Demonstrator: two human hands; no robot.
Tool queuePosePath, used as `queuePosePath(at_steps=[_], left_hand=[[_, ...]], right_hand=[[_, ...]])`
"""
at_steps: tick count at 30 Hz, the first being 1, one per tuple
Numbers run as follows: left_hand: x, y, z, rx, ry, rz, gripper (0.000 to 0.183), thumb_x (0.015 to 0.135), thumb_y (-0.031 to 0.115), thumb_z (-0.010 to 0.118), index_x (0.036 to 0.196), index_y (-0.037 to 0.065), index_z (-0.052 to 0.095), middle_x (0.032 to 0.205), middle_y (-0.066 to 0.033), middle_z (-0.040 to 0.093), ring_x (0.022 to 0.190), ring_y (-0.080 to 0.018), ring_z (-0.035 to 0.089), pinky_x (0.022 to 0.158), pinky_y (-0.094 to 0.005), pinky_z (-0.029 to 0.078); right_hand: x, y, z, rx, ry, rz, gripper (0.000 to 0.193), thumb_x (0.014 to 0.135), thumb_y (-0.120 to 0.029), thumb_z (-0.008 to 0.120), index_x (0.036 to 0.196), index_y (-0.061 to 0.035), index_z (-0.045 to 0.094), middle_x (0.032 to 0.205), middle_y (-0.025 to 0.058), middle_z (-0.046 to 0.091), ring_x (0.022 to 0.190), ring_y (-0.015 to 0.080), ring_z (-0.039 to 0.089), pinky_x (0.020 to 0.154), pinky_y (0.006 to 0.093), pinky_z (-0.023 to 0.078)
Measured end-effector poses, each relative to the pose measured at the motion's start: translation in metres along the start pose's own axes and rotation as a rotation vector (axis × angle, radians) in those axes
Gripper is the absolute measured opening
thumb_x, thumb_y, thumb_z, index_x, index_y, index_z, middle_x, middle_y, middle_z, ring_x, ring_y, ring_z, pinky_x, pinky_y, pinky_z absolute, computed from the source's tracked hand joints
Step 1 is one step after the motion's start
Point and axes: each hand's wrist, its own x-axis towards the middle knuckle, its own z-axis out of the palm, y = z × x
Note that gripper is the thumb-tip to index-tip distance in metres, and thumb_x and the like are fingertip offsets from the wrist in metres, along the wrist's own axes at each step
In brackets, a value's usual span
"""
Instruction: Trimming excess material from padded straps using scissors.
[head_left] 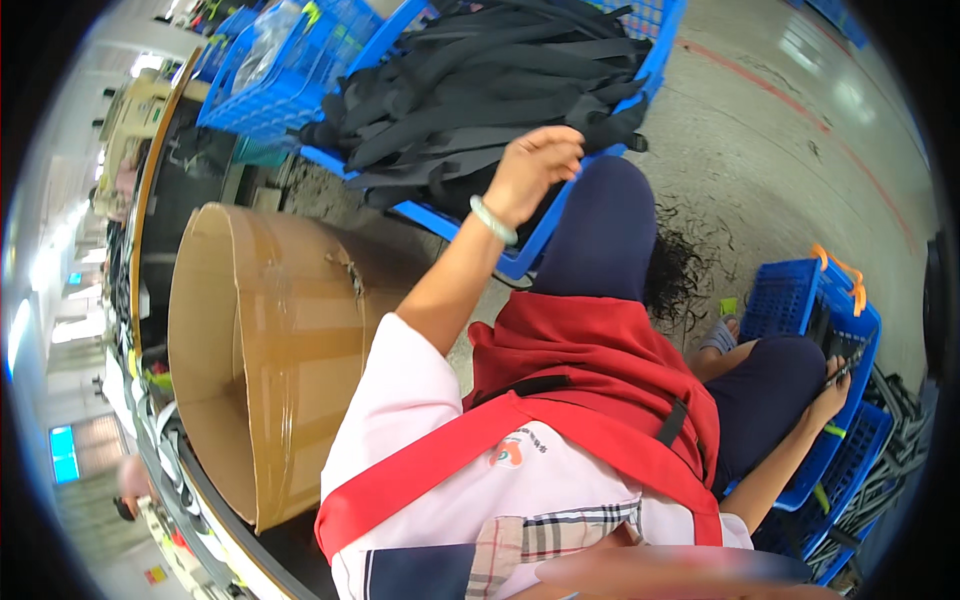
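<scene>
Cardboard box (pixel 270 360): large, brown, taped, lying on its side at the left, mouth toward the camera; inside not visible.

Blue crates (pixel 270 70): stacked at upper left, one holding clear plastic wrapping; contents otherwise hard to make out.

Blue bin (pixel 520 255): top centre, heaped with black straps (pixel 480 90). The pile looked full, so by that showing most of the straps were yet to be handled.

Left hand (pixel 535 170): raised over the near edge of the bin, bangle at the wrist, fingers curled closed at the edge of the strap pile. Whether the grip held a strap could not be told.

Black scraps (pixel 685 270): scattered on the concrete floor beside the knee, suggesting some trimming done.

Right hand (pixel 830 395): lowered at the right, grip closed on a small dark tool (pixel 843 372), its kind too small to tell, held at the small blue basket (pixel 800 300) with orange handles.

More crates at lower right were cut off by the rim. The lower edge was blurred.
</scene>
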Motion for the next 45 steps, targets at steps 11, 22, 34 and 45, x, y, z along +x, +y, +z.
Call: queuePosePath(at_steps=[11,22,34,45], left_hand=[[0.140,-0.034,-0.120,-0.506,0.710,-0.260,0.064,0.094,0.020,0.059,0.140,-0.003,0.022,0.145,-0.0227,0.026,0.124,-0.0394,0.046,0.105,-0.0483,0.040],[0.161,-0.022,-0.116,-0.230,0.692,0.149,0.023,0.085,0.015,0.069,0.092,0.002,0.051,0.074,-0.0078,0.055,0.062,-0.0201,0.058,0.057,-0.0343,0.055],[0.030,-0.024,0.122,-0.328,-0.484,-0.111,0.026,0.086,-0.005,0.059,0.111,0.000,0.061,0.103,-0.0150,0.067,0.100,-0.0275,0.065,0.090,-0.0405,0.054],[0.010,-0.086,0.167,-0.408,-0.498,-0.321,0.035,0.084,-0.011,0.058,0.115,0.004,0.058,0.109,-0.0124,0.066,0.104,-0.0271,0.064,0.093,-0.0397,0.054]], right_hand=[[0.012,0.000,0.009,-0.179,0.010,0.082,0.035,0.087,-0.015,0.070,0.115,0.0045,0.062,0.104,0.0087,0.066,0.096,0.0153,0.062,0.086,0.0244,0.047],[-0.004,-0.007,0.012,-0.309,0.050,0.012,0.037,0.089,-0.021,0.069,0.113,0.0057,0.062,0.108,0.0105,0.066,0.096,0.0174,0.061,0.088,0.0276,0.045],[-0.090,-0.176,0.178,0.239,-0.546,0.046,0.022,0.094,-0.021,0.059,0.101,-0.0006,0.058,0.081,0.0035,0.061,0.069,0.0095,0.058,0.062,0.0236,0.048],[-0.120,-0.168,0.203,0.577,-0.820,0.383,0.025,0.087,-0.031,0.070,0.085,-0.0094,0.058,0.070,-0.0041,0.053,0.064,0.0050,0.050,0.059,0.0198,0.040]])
